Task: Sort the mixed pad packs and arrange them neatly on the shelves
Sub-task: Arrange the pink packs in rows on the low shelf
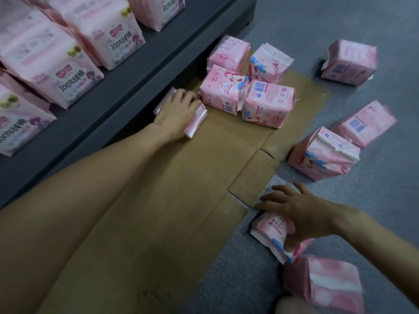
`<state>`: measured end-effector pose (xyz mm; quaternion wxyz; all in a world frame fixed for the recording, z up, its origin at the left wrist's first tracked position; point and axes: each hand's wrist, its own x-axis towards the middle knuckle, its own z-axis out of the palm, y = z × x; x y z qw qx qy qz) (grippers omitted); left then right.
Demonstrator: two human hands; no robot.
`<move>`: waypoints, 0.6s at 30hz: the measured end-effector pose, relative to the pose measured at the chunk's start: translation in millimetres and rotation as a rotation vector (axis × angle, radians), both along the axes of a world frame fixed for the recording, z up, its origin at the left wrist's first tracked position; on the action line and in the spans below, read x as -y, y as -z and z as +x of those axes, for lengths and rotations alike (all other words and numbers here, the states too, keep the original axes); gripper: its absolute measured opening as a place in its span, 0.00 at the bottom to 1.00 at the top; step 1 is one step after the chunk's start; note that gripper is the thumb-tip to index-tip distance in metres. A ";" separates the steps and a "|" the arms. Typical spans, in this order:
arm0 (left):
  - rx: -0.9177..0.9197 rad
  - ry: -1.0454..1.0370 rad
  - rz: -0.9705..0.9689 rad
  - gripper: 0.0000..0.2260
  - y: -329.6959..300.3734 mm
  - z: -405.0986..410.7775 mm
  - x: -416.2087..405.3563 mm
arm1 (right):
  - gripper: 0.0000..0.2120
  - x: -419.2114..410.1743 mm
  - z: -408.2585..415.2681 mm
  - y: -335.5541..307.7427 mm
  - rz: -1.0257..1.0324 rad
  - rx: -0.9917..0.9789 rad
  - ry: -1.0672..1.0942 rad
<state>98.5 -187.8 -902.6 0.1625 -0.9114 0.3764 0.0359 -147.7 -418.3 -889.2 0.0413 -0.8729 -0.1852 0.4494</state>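
A pink pad pack (195,120) is gripped by the left hand (175,111) at the near edge of the grey shelf (127,87), the fingers curled over its top while its crimped end sticks out on the right, down on the flattened cardboard (158,200) that is spread over the grey floor (317,30). Just beside that hand, a cluster of four pink packs (247,87) is seen standing together on the cardboard, touching one another, one with its barcode side turned up. Over on the right, a second pack (272,232) is held down by the right hand (297,214), fingers spread across its top and thumb tucked round its near edge, at the cardboard's border on the floor. Another pack (326,284) lies just below it, blurred. Three more packs are scattered on the floor, well apart from the cluster: one upright (324,155), one tilted behind it (367,123), one farther back (350,62). On the shelf, larger pink-and-white packs (68,60) are lined up in rows, their printed fronts facing outward.
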 end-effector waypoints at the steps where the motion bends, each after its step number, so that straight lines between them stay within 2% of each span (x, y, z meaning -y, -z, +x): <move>1: -0.028 0.005 -0.053 0.37 -2.7 -4.3 -4.4 | 0.49 -0.2 1.1 0.0 -0.002 -0.009 -0.001; 4: -0.212 -0.085 -0.329 0.38 -15.4 -31.8 -22.0 | 0.49 -2.9 6.0 1.3 -0.009 -0.021 0.020; 7: -0.448 -0.211 -0.685 0.36 -29.3 -64.9 -45.2 | 0.49 0.9 8.5 4.9 0.045 -0.049 0.148; 9: -0.653 -0.268 -0.796 0.37 -34.6 -83.6 -65.7 | 0.48 0.8 7.7 3.9 0.061 -0.051 0.162; 11: -0.797 -0.322 -0.772 0.40 -34.1 -96.6 -87.5 | 0.49 -0.1 6.5 1.3 0.055 -0.023 0.126; 13: -0.853 -0.351 -0.672 0.44 -29.9 -108.0 -105.8 | 0.52 -1.9 4.0 -3.9 0.009 0.027 0.053; 16: -0.802 -0.323 -0.555 0.41 -26.8 -126.8 -118.9 | 0.54 -8.2 -6.2 -12.0 -0.087 0.114 -0.087; 18: -0.774 -0.376 -0.516 0.41 -29.1 -135.0 -117.9 | 0.54 -13.2 -15.8 -14.8 -0.121 0.176 -0.140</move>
